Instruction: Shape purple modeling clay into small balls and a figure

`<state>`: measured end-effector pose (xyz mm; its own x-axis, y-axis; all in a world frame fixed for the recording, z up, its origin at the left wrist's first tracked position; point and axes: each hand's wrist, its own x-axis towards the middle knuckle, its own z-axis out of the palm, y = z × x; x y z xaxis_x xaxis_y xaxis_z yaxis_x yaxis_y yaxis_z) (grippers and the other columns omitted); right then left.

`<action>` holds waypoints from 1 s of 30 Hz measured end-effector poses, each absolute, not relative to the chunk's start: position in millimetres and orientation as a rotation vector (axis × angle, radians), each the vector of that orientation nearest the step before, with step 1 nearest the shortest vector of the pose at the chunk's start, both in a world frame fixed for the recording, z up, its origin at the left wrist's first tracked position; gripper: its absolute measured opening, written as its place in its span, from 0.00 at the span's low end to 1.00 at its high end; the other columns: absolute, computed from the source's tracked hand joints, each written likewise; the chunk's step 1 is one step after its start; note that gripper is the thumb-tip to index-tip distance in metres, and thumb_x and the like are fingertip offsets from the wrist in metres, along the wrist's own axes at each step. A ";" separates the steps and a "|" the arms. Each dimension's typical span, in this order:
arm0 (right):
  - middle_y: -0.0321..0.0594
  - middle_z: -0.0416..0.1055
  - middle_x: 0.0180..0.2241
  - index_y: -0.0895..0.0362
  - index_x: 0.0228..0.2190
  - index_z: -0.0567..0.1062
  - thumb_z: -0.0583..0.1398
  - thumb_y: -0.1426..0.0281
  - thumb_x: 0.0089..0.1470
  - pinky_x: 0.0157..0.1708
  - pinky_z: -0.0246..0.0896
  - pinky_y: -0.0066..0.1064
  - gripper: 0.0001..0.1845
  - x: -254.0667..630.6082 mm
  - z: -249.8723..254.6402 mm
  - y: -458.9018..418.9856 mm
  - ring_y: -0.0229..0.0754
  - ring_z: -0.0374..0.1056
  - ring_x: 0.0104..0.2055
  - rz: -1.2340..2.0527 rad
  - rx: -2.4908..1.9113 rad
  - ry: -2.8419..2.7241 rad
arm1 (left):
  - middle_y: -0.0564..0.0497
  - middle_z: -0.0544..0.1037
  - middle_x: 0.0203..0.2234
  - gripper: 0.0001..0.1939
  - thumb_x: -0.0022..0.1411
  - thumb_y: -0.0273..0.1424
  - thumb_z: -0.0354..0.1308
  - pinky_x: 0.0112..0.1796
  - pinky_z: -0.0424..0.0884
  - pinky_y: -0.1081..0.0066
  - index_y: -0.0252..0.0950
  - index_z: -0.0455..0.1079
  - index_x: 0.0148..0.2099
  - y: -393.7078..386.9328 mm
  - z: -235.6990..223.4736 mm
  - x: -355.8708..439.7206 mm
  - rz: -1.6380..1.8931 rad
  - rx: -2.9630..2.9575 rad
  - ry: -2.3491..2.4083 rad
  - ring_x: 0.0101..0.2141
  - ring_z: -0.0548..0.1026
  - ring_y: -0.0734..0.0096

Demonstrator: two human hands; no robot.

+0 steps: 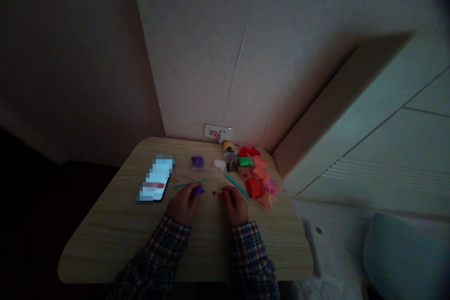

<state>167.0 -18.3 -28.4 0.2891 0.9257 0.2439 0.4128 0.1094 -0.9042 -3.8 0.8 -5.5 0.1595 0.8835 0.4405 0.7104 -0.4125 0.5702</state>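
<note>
My left hand (182,206) rests on the wooden table (116,229) with its fingers closed round a purple lump of clay (197,191). My right hand (235,204) lies beside it, fingers curled in a pinch; what it pinches is too small to make out. A tiny purple bit (214,192) sits on the table between the two hands. A teal modelling stick (190,183) lies just beyond my left hand, and another teal stick (236,185) lies slanted past my right fingers.
A phone (156,183) with a lit screen lies at the left. A purple clay pack (197,161), a white piece (220,164) and several coloured clay packs (253,176) sit toward the wall. A wall socket (218,131) is behind; a white cabinet (379,150) stands right.
</note>
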 end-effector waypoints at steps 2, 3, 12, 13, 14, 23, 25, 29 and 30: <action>0.36 0.71 0.21 0.55 0.27 0.72 0.49 0.60 0.55 0.26 0.60 0.29 0.16 165.8 -28.6 -18.6 0.39 0.67 0.25 0.570 -1.513 -1.316 | 0.48 0.78 0.35 0.12 0.56 0.28 0.49 0.35 0.73 0.69 0.37 0.67 0.42 1.0 -5.7 -4.2 1.083 2.203 1.548 0.34 0.76 0.67; 0.36 0.70 0.20 0.55 0.27 0.71 0.50 0.60 0.54 0.25 0.60 0.28 0.16 165.5 -28.7 -18.6 0.39 0.66 0.24 0.557 -1.523 -1.320 | 0.48 0.78 0.36 0.12 0.56 0.28 0.49 0.35 0.73 0.69 0.37 0.67 0.42 1.1 -5.9 -4.3 1.081 2.202 1.548 0.33 0.77 0.68; 0.36 0.71 0.21 0.55 0.27 0.72 0.51 0.61 0.53 0.26 0.59 0.28 0.14 165.5 -29.6 -18.6 0.39 0.66 0.24 0.557 -1.540 -1.325 | 0.48 0.78 0.35 0.11 0.57 0.30 0.49 0.34 0.74 0.70 0.37 0.68 0.41 1.3 -8.2 -3.9 1.125 2.200 1.546 0.33 0.77 0.67; 0.36 0.71 0.21 0.55 0.26 0.72 0.52 0.61 0.53 0.25 0.59 0.28 0.14 165.8 -29.6 -18.5 0.39 0.66 0.23 0.555 -1.547 -1.329 | 0.48 0.78 0.35 0.11 0.57 0.30 0.49 0.35 0.74 0.70 0.37 0.68 0.42 1.4 -8.6 -4.1 1.124 2.203 1.543 0.34 0.77 0.67; 0.36 0.70 0.21 0.55 0.26 0.71 0.53 0.61 0.52 0.25 0.59 0.28 0.13 166.1 -29.7 -18.3 0.39 0.65 0.23 0.549 -1.552 -1.330 | 0.48 0.78 0.35 0.11 0.57 0.30 0.49 0.35 0.74 0.69 0.37 0.67 0.42 1.5 -9.1 -4.4 1.124 2.207 1.540 0.34 0.77 0.67; 0.37 0.71 0.21 0.56 0.26 0.72 0.53 0.60 0.51 0.26 0.59 0.29 0.14 164.2 -37.0 -16.3 0.40 0.66 0.24 0.543 -1.554 -1.325 | 0.47 0.78 0.37 0.12 0.57 0.29 0.49 0.37 0.73 0.69 0.37 0.67 0.44 3.0 -13.9 -7.4 1.080 2.242 1.524 0.36 0.76 0.66; 0.38 0.71 0.22 0.57 0.26 0.71 0.55 0.60 0.50 0.26 0.60 0.29 0.13 164.1 -38.1 -16.2 0.40 0.66 0.25 0.534 -1.556 -1.324 | 0.48 0.78 0.37 0.12 0.57 0.29 0.49 0.37 0.73 0.69 0.37 0.66 0.44 2.9 -14.1 -7.7 1.078 2.252 1.523 0.36 0.76 0.66; 0.38 0.72 0.26 0.57 0.33 0.70 0.53 0.62 0.51 0.27 0.61 0.28 0.12 165.0 -36.1 -16.3 0.39 0.68 0.27 0.505 -1.554 -1.352 | 0.48 0.77 0.37 0.12 0.57 0.30 0.49 0.37 0.73 0.70 0.37 0.66 0.44 2.7 -13.7 -7.1 1.040 2.213 1.545 0.36 0.76 0.67; 0.38 0.72 0.25 0.57 0.32 0.70 0.52 0.63 0.52 0.27 0.61 0.28 0.12 165.5 -34.6 -16.2 0.39 0.67 0.27 0.493 -1.562 -1.377 | 0.48 0.77 0.37 0.12 0.58 0.31 0.49 0.37 0.73 0.70 0.37 0.66 0.44 2.7 -13.7 -6.9 1.035 2.196 1.549 0.36 0.76 0.68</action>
